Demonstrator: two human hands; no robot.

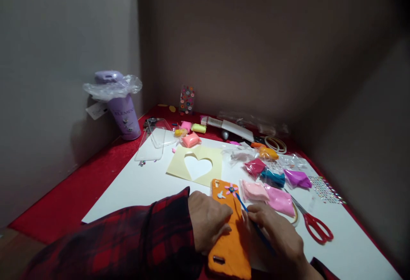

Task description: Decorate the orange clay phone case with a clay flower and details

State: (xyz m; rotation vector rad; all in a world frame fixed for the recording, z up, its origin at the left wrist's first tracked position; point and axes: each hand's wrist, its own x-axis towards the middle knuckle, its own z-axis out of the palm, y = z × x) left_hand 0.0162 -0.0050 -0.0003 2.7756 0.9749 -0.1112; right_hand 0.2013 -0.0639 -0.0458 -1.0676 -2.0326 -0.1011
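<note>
Orange phone case (236, 238), pink flower (231, 189).
Right hand (278, 228) grips blue tool (242, 203) at flower; left hand (207, 219) on case, grip unclear.

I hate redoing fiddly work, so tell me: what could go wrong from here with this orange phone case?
The blue tool in the right hand has its tip at the pink flower; a slip might gouge a petal. The left hand lies across the orange phone case, so pressing could dent its clay-like covering. The red-handled scissors lie near the right hand and might get knocked.
</note>
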